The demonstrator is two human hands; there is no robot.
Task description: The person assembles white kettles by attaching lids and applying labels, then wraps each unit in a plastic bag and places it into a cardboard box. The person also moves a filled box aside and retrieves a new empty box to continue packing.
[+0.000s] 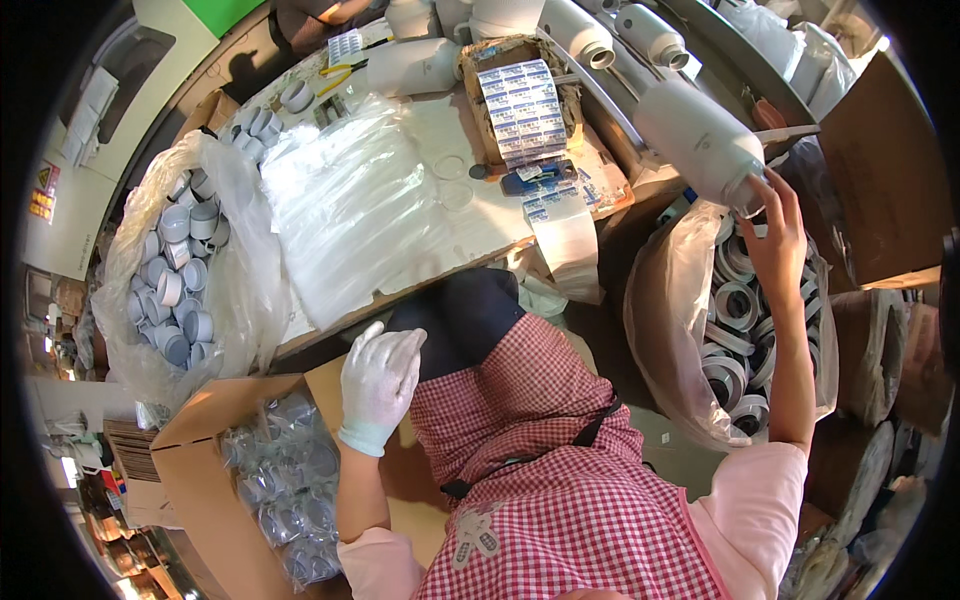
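My bare right hand [777, 225] reaches to the upper right, its fingers around the neck of a white bottle-shaped container [697, 142] that lies tilted, neck towards me. My left hand [381, 382], in a white glove, is raised beside the table's front edge with nothing seen in it, its fingers bent together. Clear plastic bags [352, 202] lie in a flat stack on the table [480, 217]. A strip of printed labels [523, 109] hangs over a worn cardboard box, near a blue tool [538, 178]. More white bottles [577, 34] lie at the top.
A plastic sack of grey caps [176, 270] stands at the left, and a sack of ring-shaped parts [739, 307] at the right. Below left is a carton [225, 480] of wrapped items. Yellow-handled pliers [341, 75] lie at the table's back. Part of another person [319, 22] shows at the top.
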